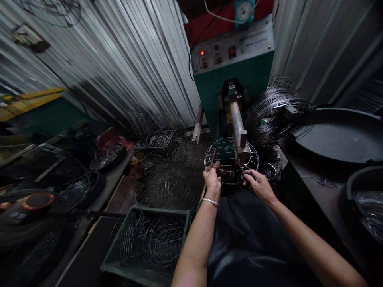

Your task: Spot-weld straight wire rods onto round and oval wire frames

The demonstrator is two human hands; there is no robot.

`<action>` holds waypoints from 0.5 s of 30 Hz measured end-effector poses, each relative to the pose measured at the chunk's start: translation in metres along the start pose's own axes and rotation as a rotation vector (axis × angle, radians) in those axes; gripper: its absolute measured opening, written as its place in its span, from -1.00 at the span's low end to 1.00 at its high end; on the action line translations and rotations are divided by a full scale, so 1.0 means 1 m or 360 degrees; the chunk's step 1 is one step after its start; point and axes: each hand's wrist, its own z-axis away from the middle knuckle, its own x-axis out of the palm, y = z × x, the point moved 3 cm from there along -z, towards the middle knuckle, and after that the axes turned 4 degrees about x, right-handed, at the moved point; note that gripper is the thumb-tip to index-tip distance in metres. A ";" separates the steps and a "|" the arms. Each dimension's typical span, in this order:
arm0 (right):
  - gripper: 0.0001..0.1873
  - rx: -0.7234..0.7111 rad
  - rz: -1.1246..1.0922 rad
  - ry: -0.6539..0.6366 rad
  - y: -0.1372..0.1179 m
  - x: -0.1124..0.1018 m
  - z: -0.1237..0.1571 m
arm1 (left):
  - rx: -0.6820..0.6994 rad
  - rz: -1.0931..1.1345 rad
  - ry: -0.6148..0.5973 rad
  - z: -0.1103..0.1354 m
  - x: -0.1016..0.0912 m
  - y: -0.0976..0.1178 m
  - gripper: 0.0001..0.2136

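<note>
A round wire rack [220, 153] lies under the metal arm [237, 125] of a green machine [236, 71]. My left hand [212, 178] is closed on the rack's near left rim, a bangle on its wrist. My right hand [259, 184] pinches the near right rim of the same rack. The arm's tip presses down near the rack's right middle.
A green crate [179, 217] of wire rings sits at my lower left. More wire racks [167, 175] litter the floor ahead. A coil of wire [269, 111] and a large dark pan [344, 133] sit on the right bench. Corrugated metal wall stands behind.
</note>
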 end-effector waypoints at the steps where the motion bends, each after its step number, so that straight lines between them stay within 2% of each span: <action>1: -0.62 0.0009 -0.0010 -0.0003 0.000 0.000 -0.001 | -0.0006 -0.0007 -0.0003 0.000 0.001 0.001 -0.64; 9: -0.66 0.0068 -0.0171 -0.0019 0.006 0.001 -0.010 | -0.0158 -0.0021 0.0119 0.002 0.005 0.003 -0.69; 13: -0.65 0.0071 -0.0182 -0.0054 0.005 0.006 -0.005 | -0.0189 -0.0067 -0.0023 -0.001 0.002 0.005 -0.71; 15: -0.65 0.0011 -0.0106 0.0009 0.006 -0.007 0.005 | -0.0303 -0.0142 -0.0095 -0.005 -0.007 0.010 -0.69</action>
